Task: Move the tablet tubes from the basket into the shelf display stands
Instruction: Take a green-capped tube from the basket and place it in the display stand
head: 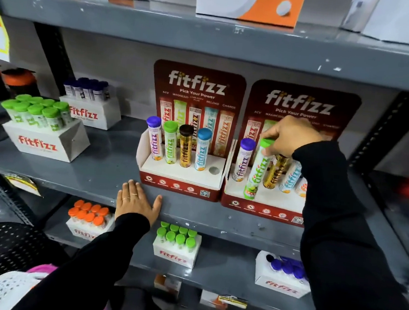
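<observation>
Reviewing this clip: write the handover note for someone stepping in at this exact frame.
Right hand: grip on the green-capped tube near its cap, tube tilted, its base at the right stand, not clearly seated.
Left hand: flat on the shelf edge, holding nothing.
Done: left stand holds four tubes, purple, green, brown and blue caps. Right stand has purple, brown, blue, and an orange tube partly hidden by the sleeve.
Left: seat the green tube; fill the left stand's empty hole. Basket at lower left, contents not visible.
</observation>
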